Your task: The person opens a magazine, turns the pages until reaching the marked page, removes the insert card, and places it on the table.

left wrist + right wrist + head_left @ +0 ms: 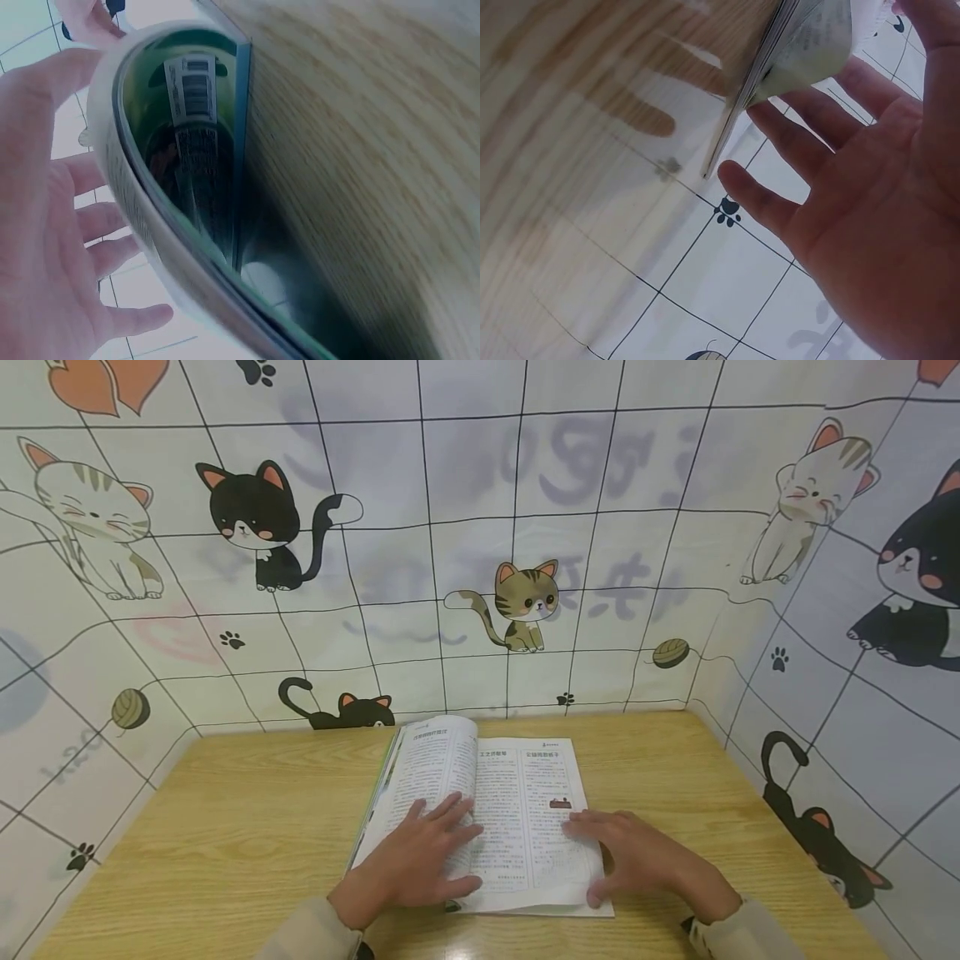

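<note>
An open magazine (498, 827) with printed text columns lies on the wooden table, its left pages bowed upward. My left hand (420, 852) rests with spread fingers on the lower left page, near the fold. In the left wrist view, the left hand (52, 195) lies along the outside of the curved pages, and a barcode label (196, 86) shows on the green inside. Over the right page's outer edge, my right hand (645, 860) touches the paper with extended fingers, its thumb by the bottom corner. The right wrist view shows the right hand (855, 187) beside the page edges.
The wooden table (262, 810) extends to both sides of the magazine. Behind and beside it stand walls (397, 560) covered with a grid pattern of cartoon cats, paw prints and yarn balls.
</note>
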{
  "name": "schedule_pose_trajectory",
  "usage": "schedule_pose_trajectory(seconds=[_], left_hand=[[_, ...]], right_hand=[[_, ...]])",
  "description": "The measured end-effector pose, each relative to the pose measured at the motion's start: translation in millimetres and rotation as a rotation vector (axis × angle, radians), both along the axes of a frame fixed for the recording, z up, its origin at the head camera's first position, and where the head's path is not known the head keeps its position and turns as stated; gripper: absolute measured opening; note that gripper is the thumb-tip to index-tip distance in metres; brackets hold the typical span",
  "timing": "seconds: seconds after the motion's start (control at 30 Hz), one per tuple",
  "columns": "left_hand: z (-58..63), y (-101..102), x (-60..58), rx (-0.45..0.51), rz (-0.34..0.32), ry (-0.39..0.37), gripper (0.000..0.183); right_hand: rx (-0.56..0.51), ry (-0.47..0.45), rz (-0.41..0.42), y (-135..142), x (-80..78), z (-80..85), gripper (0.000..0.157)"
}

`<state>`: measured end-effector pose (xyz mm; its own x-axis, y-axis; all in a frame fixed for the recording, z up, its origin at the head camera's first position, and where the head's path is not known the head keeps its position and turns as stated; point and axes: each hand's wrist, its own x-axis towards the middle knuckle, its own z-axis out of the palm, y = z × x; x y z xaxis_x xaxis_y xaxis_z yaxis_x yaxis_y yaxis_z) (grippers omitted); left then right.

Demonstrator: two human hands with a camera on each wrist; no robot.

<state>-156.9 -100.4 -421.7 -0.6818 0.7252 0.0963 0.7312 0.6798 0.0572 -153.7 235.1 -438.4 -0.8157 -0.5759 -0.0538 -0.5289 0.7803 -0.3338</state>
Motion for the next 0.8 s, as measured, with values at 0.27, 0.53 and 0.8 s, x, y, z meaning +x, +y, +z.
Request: schedule_pose_trajectory(seconds=[0.27, 0.53, 0.8], left_hand=[[-3.3, 18, 6.9, -0.063, -0.061, 0.08, 0.081], [-6.1, 26, 8.8, -0.074, -0.075, 0.108, 0.079], [-4.0, 25, 7.9, -0.05, -0.076, 0.123, 0.079]], right_hand=[[-0.026, 0.107, -0.038, -7, -2.0, 7.1, 0.084], [-0.052, 0.145, -0.045, -11, -3.9, 14.2, 0.084], [-0.127, 0.126, -0.067, -12, -1.7, 15.7, 0.054]])
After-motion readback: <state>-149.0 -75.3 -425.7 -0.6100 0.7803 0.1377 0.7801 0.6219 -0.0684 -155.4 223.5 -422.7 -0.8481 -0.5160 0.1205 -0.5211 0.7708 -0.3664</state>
